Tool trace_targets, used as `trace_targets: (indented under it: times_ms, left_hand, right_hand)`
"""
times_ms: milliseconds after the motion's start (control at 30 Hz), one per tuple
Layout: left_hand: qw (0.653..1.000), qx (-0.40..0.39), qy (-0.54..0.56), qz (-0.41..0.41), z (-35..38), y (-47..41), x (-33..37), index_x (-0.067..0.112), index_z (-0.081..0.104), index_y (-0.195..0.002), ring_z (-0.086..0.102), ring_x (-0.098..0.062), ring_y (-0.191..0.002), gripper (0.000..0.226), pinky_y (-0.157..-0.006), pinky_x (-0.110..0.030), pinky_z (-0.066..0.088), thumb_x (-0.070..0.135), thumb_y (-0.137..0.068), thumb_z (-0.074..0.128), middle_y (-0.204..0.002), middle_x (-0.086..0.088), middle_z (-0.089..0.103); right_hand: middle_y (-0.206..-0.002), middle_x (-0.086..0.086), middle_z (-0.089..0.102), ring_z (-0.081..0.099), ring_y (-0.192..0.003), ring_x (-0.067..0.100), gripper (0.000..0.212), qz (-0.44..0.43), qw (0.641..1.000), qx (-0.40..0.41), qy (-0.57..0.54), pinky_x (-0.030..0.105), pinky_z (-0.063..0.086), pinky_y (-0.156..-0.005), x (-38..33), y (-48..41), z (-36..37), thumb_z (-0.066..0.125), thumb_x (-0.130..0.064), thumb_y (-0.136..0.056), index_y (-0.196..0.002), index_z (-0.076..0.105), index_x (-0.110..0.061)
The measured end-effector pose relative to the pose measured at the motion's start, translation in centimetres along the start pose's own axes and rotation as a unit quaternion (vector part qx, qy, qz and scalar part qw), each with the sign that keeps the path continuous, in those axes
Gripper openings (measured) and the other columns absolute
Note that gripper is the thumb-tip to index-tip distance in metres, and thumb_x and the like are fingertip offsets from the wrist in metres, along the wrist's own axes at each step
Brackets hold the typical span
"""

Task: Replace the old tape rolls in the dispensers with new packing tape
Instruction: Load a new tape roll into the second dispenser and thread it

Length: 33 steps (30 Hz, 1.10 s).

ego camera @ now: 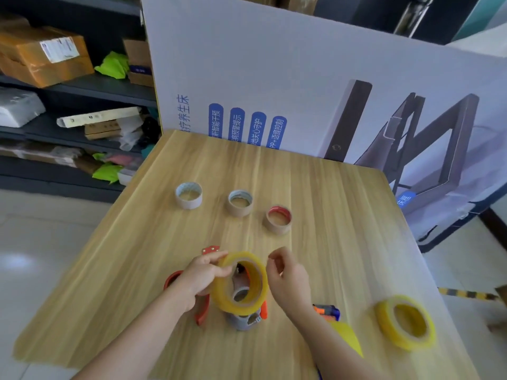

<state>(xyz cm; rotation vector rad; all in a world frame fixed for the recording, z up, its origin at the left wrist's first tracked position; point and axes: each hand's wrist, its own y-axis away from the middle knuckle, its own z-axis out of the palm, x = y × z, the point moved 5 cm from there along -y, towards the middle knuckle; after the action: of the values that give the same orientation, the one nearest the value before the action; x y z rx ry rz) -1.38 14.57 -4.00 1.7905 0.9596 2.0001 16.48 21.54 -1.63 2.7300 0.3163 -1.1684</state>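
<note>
Slippage looks like the main risk. The left hand (pixel 201 275) grips the yellowish translucent roll of packing tape (pixel 221 296) with fingers curled over its upper left rim. It holds the roll tilted over the grey hub of the red plastic tape dispenser (pixel 203 311), which lies near the middle of the near edge of the light wooden table (pixel 131 270). The roll does not look seated on the hub. Nothing visible pins the dispenser down, so an angled push would probably skate it across the table or jam the core crooked.

The right hand (pixel 288 278) hovers just right of the roll, fingers curled, thumb and forefinger close together. Whether it pinches a loose tape end cannot be told. If it does, the film could stick to itself or to the fingers.

The right forearm passes over a blue-and-orange dispenser (pixel 326 311) just beside the red one, and a swing of the elbow could knock it. A second yellow tape roll (pixel 411 344) lies near the right edge and could be nudged off.

Three empty cardboard cores (pixel 240 204) stand toward the far edge, well apart from the hands. Bare wood toward the left edge gives the most room. A printed white cardboard panel (pixel 274 64) closes the far edge.
</note>
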Motion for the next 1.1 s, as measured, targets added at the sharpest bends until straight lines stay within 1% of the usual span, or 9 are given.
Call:
trace_targets:
  times_ms: [167, 300, 367, 533, 600, 767, 900, 1000, 1100]
  left_hand:
    - [0.991, -0.062, -0.112, -0.037, 0.2, -0.2, -1.6, 0.029, 0.057, -0.129, 0.053, -0.007, -0.097, 0.044, -0.069, -0.019, 0.035, 0.011, -0.089, 0.064, -0.118, 0.002, 0.063]
    - [0.981, -0.094, -0.161, -0.053, 0.1, -0.8, -3.0, 0.033, 0.060, -0.124, 0.051, -0.016, -0.120, 0.045, -0.102, -0.028, 0.035, 0.009, -0.087, 0.067, -0.127, 0.000, 0.061]
    - [0.975, -0.118, -0.183, -0.050, 0.0, -1.1, -3.3, 0.035, 0.062, -0.121, 0.048, -0.016, -0.126, 0.044, -0.110, -0.031, 0.031, 0.008, -0.087, 0.066, -0.129, 0.001, 0.061]
    - [0.939, -0.245, -0.241, -0.033, 1.7, -1.1, -2.6, 0.036, 0.060, -0.126, 0.057, -0.005, -0.115, 0.045, -0.094, -0.019, 0.044, 0.007, -0.091, 0.061, -0.122, 0.012, 0.064]
    - [0.914, -0.274, -0.297, -0.043, 2.9, -1.3, -2.6, 0.036, 0.059, -0.128, 0.057, -0.006, -0.116, 0.044, -0.100, -0.025, 0.045, 0.011, -0.091, 0.060, -0.124, 0.012, 0.063]
    - [0.860, -0.289, -0.417, -0.062, 4.7, -2.1, -3.2, 0.030, 0.052, -0.136, 0.057, -0.013, -0.118, 0.047, -0.105, -0.033, 0.043, 0.015, -0.092, 0.059, -0.129, 0.007, 0.059]
    - [0.857, -0.277, -0.426, -0.087, 4.6, -2.1, -2.8, 0.030, 0.054, -0.134, 0.060, -0.018, -0.115, 0.044, -0.100, -0.035, 0.048, 0.016, -0.093, 0.058, -0.129, 0.001, 0.061]
    - [0.831, -0.285, -0.470, -0.081, 4.8, -1.9, -2.1, 0.033, 0.050, -0.136, 0.056, -0.016, -0.107, 0.046, -0.087, -0.029, 0.047, 0.017, -0.094, 0.057, -0.135, 0.003, 0.054]
    - [0.822, -0.283, -0.488, -0.072, 4.8, -1.7, -1.6, 0.034, 0.050, -0.137, 0.050, -0.014, -0.117, 0.048, -0.100, -0.033, 0.045, 0.016, -0.093, 0.058, -0.137, 0.009, 0.048]
  right_hand:
    - [-0.100, 0.000, 0.067, 0.058, -0.083, 0.018, 0.029, 0.143, 0.970, -0.172, 0.089, 0.026, 0.042, -0.069, 5.3, 0.3, 3.8, 0.048, -0.023, -0.092, -0.119, 0.059, -0.020]
    - [-0.081, -0.006, 0.062, 0.059, -0.073, 0.014, 0.031, 0.174, 0.957, -0.217, 0.086, 0.027, 0.051, -0.071, 7.0, 0.7, 5.3, 0.055, -0.025, -0.087, -0.116, 0.063, -0.023]
    - [-0.083, -0.006, 0.063, 0.060, -0.076, 0.015, 0.029, 0.178, 0.957, -0.215, 0.084, 0.030, 0.053, -0.076, 7.4, 0.5, 5.4, 0.056, -0.026, -0.086, -0.114, 0.065, -0.023]
    - [-0.090, -0.001, 0.073, 0.068, -0.064, 0.020, 0.027, 0.207, 0.956, -0.205, 0.029, 0.033, 0.060, -0.066, 8.3, 0.0, 5.1, 0.068, -0.038, -0.083, -0.106, 0.070, -0.024]
    - [-0.081, -0.002, 0.073, 0.068, -0.063, 0.020, 0.025, 0.218, 0.954, -0.203, 0.024, 0.033, 0.061, -0.065, 8.5, -0.1, 4.9, 0.069, -0.037, -0.083, -0.105, 0.070, -0.025]
    - [-0.091, -0.004, 0.073, 0.069, -0.084, 0.017, 0.024, 0.181, 0.960, -0.198, 0.082, 0.031, 0.057, -0.071, 8.2, -0.5, 4.5, 0.063, -0.035, -0.086, -0.107, 0.072, -0.027]
    - [-0.098, 0.001, 0.071, 0.065, -0.087, 0.023, 0.024, 0.125, 0.963, -0.129, 0.201, 0.026, 0.044, -0.064, 7.9, -1.4, 3.1, 0.051, -0.029, -0.091, -0.102, 0.072, -0.026]
    - [-0.098, 0.001, 0.060, 0.060, -0.093, 0.026, 0.027, 0.106, 0.953, -0.077, 0.273, 0.029, 0.046, -0.067, 9.0, -2.2, 2.0, 0.046, -0.023, -0.093, -0.102, 0.072, -0.022]
    - [-0.096, 0.001, 0.053, 0.055, -0.094, 0.024, 0.025, 0.111, 0.952, -0.062, 0.278, 0.032, 0.050, -0.070, 10.1, -2.5, 1.5, 0.048, -0.021, -0.094, -0.106, 0.070, -0.023]
